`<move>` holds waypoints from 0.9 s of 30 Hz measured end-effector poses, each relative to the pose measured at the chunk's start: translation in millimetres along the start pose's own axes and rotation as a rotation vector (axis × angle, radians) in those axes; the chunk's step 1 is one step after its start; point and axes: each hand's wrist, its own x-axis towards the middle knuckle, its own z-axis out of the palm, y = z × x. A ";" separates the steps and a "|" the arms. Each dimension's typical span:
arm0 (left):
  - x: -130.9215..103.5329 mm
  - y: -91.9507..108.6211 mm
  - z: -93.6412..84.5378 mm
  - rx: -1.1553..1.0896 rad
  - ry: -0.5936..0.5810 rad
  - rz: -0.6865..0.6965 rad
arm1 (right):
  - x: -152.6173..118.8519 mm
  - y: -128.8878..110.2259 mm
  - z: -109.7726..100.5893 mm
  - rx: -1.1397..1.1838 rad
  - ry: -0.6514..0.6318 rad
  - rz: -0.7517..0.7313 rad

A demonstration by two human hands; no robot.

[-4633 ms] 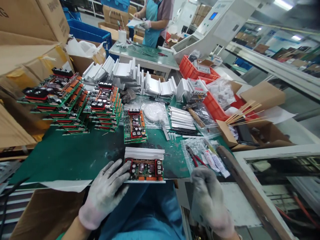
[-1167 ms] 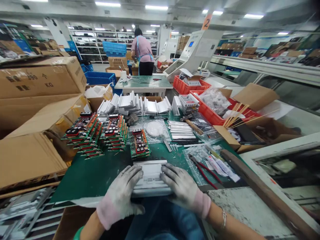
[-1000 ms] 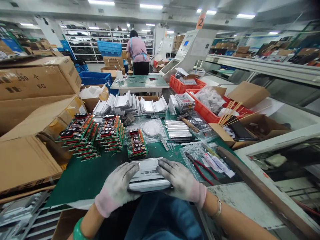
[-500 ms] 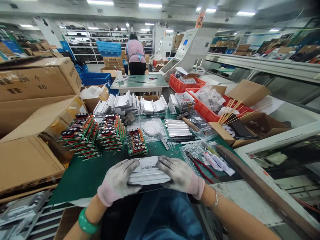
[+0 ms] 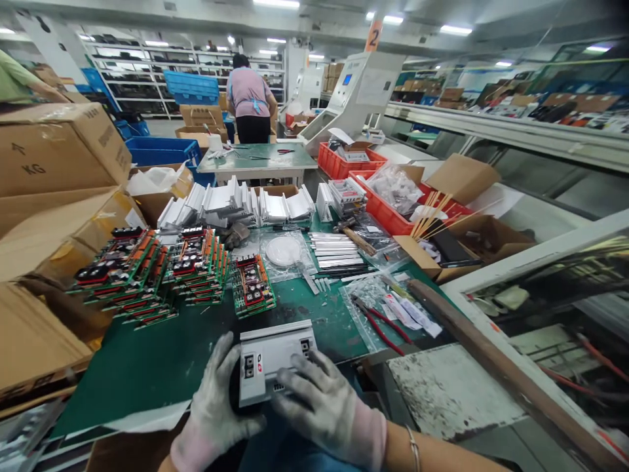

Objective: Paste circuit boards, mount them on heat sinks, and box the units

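beyond the green worktop (image 5: 132, 357) stretches a workshop under strip lights, with a white machine (image 5: 356, 92) standing below an orange sign (image 5: 373, 36) marked 2. taking the clock from the grey metal housing (image 5: 275, 357), a person (image 5: 248, 95) in a pink top stands at twelve, back turned, at a second worktop (image 5: 289, 160); at ten to eleven, another person's green sleeve (image 5: 17, 75) enters above cardboard boxes (image 5: 63, 147).

the housing sits at the near edge of the worktop between two gloved hands, face up, with black terminals near both ends and a red and black mark beside the left one. the left hand (image 5: 213, 400) grips its left end, fingers along the side and thumb low by the near corner. the right hand (image 5: 322, 400) lays spread fingers over the near right part of the face; whether it grips, i cannot tell.

two tall stacks of circuit boards (image 5: 196, 265) lean at ten o'clock, and a shorter board stack (image 5: 253, 285) rests at eleven. a clear bag with a round white disc (image 5: 284, 251) lies at twelve, with silver profiles (image 5: 223, 200) heaped behind. metal strips (image 5: 337, 249) and a hammer (image 5: 361, 241) lie at one. red-handled pliers (image 5: 366, 311) rest on a plastic bag between two and three, just beside a brown bar (image 5: 466, 334).
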 end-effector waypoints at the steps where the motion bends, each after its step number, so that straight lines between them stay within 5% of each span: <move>1: 4.3 -1.4 -1.5 -0.016 -0.062 -0.037 | 10.0 -2.8 1.1 0.017 -0.051 0.019; 6: 17.7 -5.7 -3.8 -0.053 -0.152 -0.066 | 51.8 -0.9 9.7 -0.026 -0.354 0.191; 9: 15.2 -5.5 -2.5 -0.103 -0.162 -0.111 | 57.7 6.4 9.5 -0.008 -0.397 0.180; 12: 7.3 -0.4 -2.1 -0.210 -0.184 -0.235 | 48.6 11.2 10.2 0.056 -0.340 0.108; 15: -1.5 12.3 0.4 -0.472 -0.177 -0.506 | 32.4 12.1 16.6 0.041 -0.198 0.075; 21: -4.7 52.6 21.9 -1.288 0.107 -0.761 | 13.8 9.1 25.0 -0.015 0.146 0.051; 27: -0.5 77.1 26.9 -1.141 0.093 -0.929 | 1.0 11.7 30.9 -0.140 0.182 -0.007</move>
